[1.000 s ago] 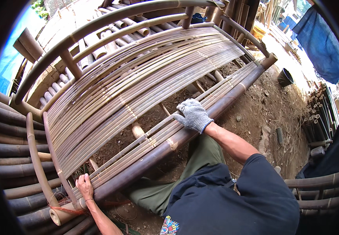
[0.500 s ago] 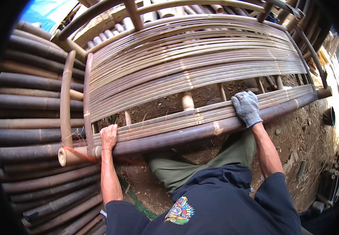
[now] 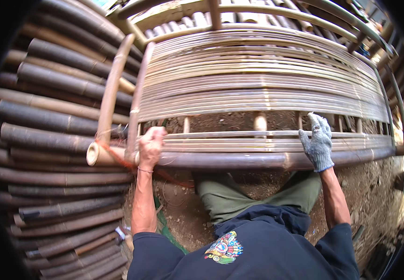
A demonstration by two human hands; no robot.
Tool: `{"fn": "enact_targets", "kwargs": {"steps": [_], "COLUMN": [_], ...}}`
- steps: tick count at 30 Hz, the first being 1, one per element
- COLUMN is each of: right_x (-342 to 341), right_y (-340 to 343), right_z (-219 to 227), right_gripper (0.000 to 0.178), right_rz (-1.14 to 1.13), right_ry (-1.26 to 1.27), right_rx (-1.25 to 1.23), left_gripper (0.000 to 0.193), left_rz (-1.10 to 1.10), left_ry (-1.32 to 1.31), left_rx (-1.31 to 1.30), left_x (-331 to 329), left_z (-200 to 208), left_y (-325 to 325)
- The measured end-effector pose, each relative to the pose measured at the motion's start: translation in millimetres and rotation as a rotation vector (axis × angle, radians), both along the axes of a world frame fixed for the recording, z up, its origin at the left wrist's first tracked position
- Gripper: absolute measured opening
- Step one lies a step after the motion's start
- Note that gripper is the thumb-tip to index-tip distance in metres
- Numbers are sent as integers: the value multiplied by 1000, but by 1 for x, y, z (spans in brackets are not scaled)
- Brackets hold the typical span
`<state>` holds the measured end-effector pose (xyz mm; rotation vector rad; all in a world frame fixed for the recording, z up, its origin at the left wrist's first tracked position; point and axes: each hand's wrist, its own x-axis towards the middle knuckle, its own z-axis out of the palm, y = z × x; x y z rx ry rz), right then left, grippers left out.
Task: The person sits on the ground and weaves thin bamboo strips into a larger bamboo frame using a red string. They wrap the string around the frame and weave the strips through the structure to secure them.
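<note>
In front of me is a bamboo bench (image 3: 220, 161) with a seat of long split bamboo slats (image 3: 258, 88). A gap separates these from a narrower band of front slats (image 3: 239, 141) along the thick dark front pole. My bare left hand (image 3: 150, 145), blurred, is at the left end of the front slats with its fingers curled in; whatever is inside them is hidden. Over the right part of the same slats, my right hand (image 3: 317, 143) in a grey knit glove has its thumb and fingers apart, holding nothing. Orange string (image 3: 118, 156) wraps the bench's front left corner.
Stacked dark bamboo poles (image 3: 57, 116) fill the left side, close to the bench's upright post (image 3: 113, 88). Behind the seat runs a bamboo backrest rail (image 3: 286, 14). Bare soil (image 3: 360, 186) lies at right, and green netting (image 3: 164, 228) lies beside my left arm.
The view has swung, so the bench sits further right and more level. My right hand has uncurled from the front slats. My left hand remains near their left end, now blurred.
</note>
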<state>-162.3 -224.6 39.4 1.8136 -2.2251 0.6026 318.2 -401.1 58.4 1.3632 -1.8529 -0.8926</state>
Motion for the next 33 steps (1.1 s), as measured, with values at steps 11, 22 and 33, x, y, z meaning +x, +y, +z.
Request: {"fn": "enact_targets", "kwargs": {"steps": [11,22,33], "right_x": [161,190,237], "right_y": [-71,-139,-247], "right_z": [154,-5,-128], "right_gripper": [18,25,13], "right_rz": [454,248,1271], "right_ry": [-1238,89,-148], "right_rx": [389,408,449], "left_gripper": [13,41,35], "left_rz": [-454,-184,-127], "left_ry": [-200,-647,-583], "left_rx": [-81,216,548], "left_x": [-35,-20,-31], "left_z": [142,-72,-70], "left_y": [-3,-49,-79]}}
